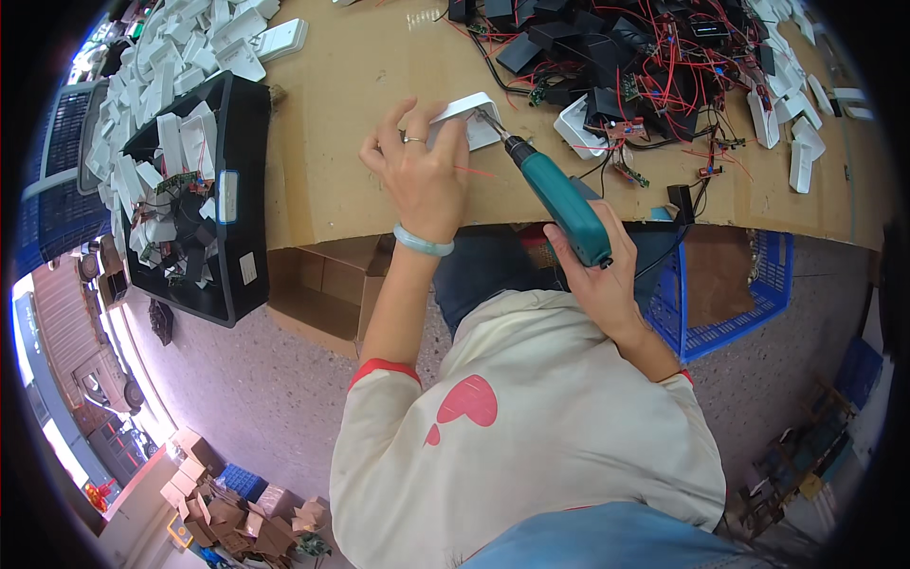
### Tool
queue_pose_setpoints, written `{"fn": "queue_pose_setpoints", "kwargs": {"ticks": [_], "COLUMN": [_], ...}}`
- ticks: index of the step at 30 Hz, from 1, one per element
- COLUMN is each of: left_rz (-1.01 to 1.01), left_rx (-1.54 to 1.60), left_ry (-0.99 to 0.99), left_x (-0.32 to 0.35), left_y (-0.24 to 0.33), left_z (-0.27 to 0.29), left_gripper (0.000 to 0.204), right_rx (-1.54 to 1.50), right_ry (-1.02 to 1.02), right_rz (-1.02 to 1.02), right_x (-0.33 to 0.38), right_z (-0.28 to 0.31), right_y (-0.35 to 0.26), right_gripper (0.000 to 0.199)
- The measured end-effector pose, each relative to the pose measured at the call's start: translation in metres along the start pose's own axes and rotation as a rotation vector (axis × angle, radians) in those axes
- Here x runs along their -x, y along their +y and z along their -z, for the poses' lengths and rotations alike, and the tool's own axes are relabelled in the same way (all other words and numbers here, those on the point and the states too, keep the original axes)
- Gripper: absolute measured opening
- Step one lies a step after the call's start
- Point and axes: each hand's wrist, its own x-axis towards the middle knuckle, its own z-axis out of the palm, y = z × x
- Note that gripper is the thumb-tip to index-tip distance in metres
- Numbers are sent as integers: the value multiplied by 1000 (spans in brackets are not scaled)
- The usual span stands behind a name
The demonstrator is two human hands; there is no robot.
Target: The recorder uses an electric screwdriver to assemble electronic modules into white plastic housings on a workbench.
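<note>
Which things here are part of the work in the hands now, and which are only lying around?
In hand:
- white casing, held by the left hand
- teal screwdriver, gripped by the right hand, tip at the casing

Lying about:
- black tray of white parts
- pile of black parts and red wires
- blue crate
- cardboard box

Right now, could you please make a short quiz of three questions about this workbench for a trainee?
1. True or false: the right hand holds a teal electric screwdriver.
2. What does the left hand press on the table? A) white plastic casing B) black tray C) blue basket
3. Fill in: the black tray lies to the person's ____.

Key: 1 true; 2 A, the white plastic casing; 3 left.
</note>
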Motion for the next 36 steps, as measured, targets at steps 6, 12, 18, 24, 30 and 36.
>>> {"fn": "queue_pose_setpoints", "kwargs": {"ticks": [6,12,18,24,30,36], "left_rz": [-2,3,4,-1,0,-1], "left_rx": [12,-10,-22,-22,-12,-5], "left_ry": [1,-1,-4,0,-1,2], "left_x": [2,1,2,2,1,2], "left_y": [0,-1,-1,-1,-1,-1], "left_z": [0,-1,-1,-1,-1,-1], "left_gripper": [13,14,13,12,13,13], "right_rx": [36,36,27,31,24,16], "right_ry": [-44,-27,-27,-32,-30,-16], "right_rz": [-1,16,25,13,-11,-3], "right_x": [0,0,1,4,4,5], "right_z": [0,0,1,3,2,5], "right_y": [2,2,0,-1,-2,-5], "right_gripper": [23,24,24,25,25,24]}}
